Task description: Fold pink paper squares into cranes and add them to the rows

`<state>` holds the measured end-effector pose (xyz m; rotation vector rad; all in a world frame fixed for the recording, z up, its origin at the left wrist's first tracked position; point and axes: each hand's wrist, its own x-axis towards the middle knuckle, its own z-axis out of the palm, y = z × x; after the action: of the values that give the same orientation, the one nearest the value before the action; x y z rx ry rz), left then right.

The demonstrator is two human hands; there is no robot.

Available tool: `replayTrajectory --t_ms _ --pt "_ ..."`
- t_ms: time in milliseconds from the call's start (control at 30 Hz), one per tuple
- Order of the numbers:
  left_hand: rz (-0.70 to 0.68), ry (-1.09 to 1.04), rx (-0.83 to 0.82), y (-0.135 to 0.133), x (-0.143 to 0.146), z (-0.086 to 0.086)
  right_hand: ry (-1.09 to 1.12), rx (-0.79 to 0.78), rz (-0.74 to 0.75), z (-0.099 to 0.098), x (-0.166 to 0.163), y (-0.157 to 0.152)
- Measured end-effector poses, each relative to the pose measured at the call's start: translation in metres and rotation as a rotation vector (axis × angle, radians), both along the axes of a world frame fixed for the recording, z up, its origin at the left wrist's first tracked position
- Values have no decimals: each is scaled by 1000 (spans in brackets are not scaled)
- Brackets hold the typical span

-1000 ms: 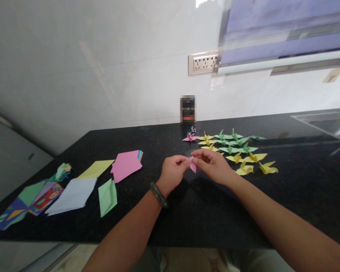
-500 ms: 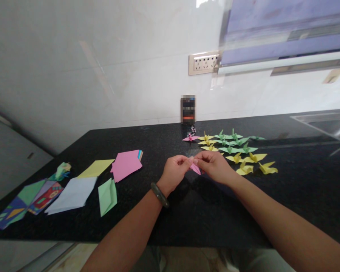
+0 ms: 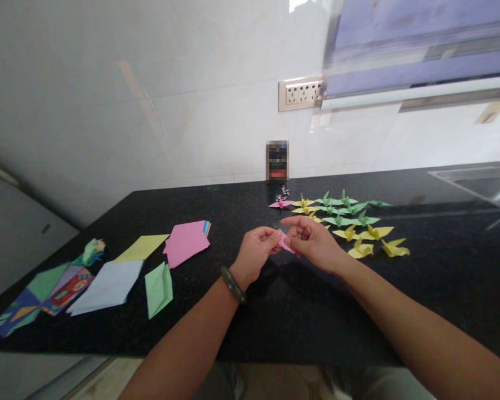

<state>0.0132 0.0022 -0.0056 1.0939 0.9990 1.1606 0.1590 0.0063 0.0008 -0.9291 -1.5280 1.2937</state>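
Both of my hands meet over the black counter [image 3: 300, 311], pinching a small folded pink paper piece [image 3: 286, 243] between them. My left hand [image 3: 256, 253], with a dark bangle on its wrist, grips the piece's left end with closed fingers. My right hand [image 3: 312, 241] pinches its right end, index finger raised a little. Just behind my right hand lie several folded paper cranes: yellow ones [image 3: 377, 243], green ones [image 3: 341, 211] and one pink crane [image 3: 280, 204].
Flat paper sheets lie to the left: a pink stack [image 3: 185, 241], a yellow sheet [image 3: 141, 248], a folded green one [image 3: 158, 289], a pale blue one [image 3: 108, 286] and patterned sheets [image 3: 37, 297]. A small dark box [image 3: 277, 161] stands against the white wall. A sink edge [image 3: 475, 180] shows far right.
The pink piece has been turned between my fingers, from hanging point-down to lying more level. My hands have stayed in the same spot, the right index finger now lifted.
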Motion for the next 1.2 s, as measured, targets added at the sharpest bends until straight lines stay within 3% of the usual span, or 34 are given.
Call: replayTrajectory --t_ms 433,833,933,1100,1200 --pt "-255 -250 -177 2 -7 -1 210 -162 136 1 1 -1" --pt "-275 -286 -218 2 -8 -1 222 -200 184 1 1 -2" --pt "-267 -290 -259 3 -8 -1 64 -52 166 1 2 -1" --pt "-224 -247 -358 4 -6 -3 -264 439 42 0 4 -1" --pt "-227 -226 -376 2 -5 -3 -273 485 39 -2 6 1"
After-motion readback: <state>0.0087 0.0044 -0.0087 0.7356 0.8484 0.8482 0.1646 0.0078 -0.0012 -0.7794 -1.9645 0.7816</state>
